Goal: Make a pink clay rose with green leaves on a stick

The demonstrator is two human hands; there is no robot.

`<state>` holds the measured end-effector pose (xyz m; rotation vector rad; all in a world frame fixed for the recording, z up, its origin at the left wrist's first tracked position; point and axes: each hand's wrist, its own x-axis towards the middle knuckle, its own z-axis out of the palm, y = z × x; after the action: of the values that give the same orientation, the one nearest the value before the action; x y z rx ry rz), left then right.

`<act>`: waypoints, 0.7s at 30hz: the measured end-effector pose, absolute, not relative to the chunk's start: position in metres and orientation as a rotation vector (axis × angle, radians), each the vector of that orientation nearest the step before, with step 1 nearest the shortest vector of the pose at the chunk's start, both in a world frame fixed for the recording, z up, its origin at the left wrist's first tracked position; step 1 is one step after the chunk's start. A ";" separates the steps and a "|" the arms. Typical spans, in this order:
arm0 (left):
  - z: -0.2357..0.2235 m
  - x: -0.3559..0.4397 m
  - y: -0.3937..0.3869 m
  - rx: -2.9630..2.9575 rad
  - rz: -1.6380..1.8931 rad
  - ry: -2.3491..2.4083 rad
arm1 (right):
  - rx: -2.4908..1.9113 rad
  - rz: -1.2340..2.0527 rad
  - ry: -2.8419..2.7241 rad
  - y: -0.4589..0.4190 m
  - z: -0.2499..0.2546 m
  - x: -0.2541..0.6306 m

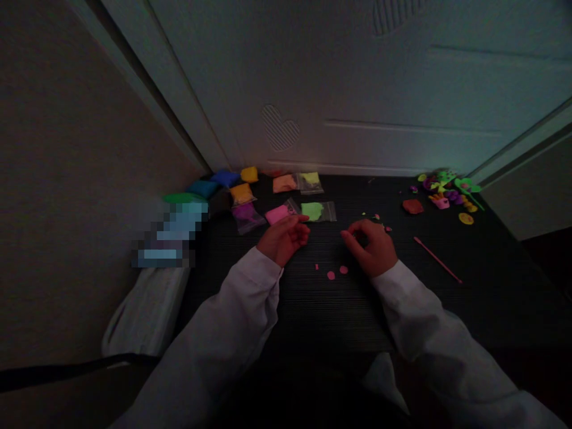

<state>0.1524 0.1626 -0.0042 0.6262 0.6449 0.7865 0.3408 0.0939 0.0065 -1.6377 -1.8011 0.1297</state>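
The scene is dim. My left hand (284, 238) rests on the dark table (313, 310), fingers curled, beside a clear bag of pink clay (280, 213). My right hand (373, 246) lies to the right with its fingers bent down to the tabletop; whether they pinch anything is hidden. Two small pink clay discs (336, 272) and a tiny pink bit (317, 267) lie between and just in front of my hands. A bag of green clay (316, 211) sits just beyond them.
Several bags of coloured clay (243, 193) crowd the back left. Finished clay shapes (447, 190) and a red-brown lump (412, 206) stand at the back right. A thin pink stick (437, 259) lies right of my right hand. A white panel (357, 89) rises behind.
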 end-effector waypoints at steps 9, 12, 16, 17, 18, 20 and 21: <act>-0.001 0.153 0.161 0.652 0.795 0.671 | -1.591 0.164 -2.066 0.089 -0.001 0.336; -0.001 0.154 0.161 0.663 0.793 0.676 | -1.616 0.147 -2.170 0.088 -0.003 0.332; -0.003 0.154 0.161 0.683 0.791 0.658 | -1.651 0.157 -2.245 0.089 -0.006 0.329; -0.003 0.154 0.161 0.687 0.790 0.655 | -1.656 0.159 -2.253 0.089 -0.006 0.328; -0.003 0.154 0.161 0.690 0.788 0.652 | -1.659 0.161 -2.255 0.089 -0.007 0.328; -0.003 0.154 0.161 0.688 0.786 0.651 | -1.660 0.166 -2.248 0.090 -0.007 0.328; -0.003 0.154 0.161 0.685 0.786 0.654 | -1.658 0.166 -2.241 0.090 -0.006 0.328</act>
<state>0.1537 0.1611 -0.0035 0.6851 0.6537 0.7865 0.3282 0.0895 -0.0063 -1.6579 -2.2409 0.1657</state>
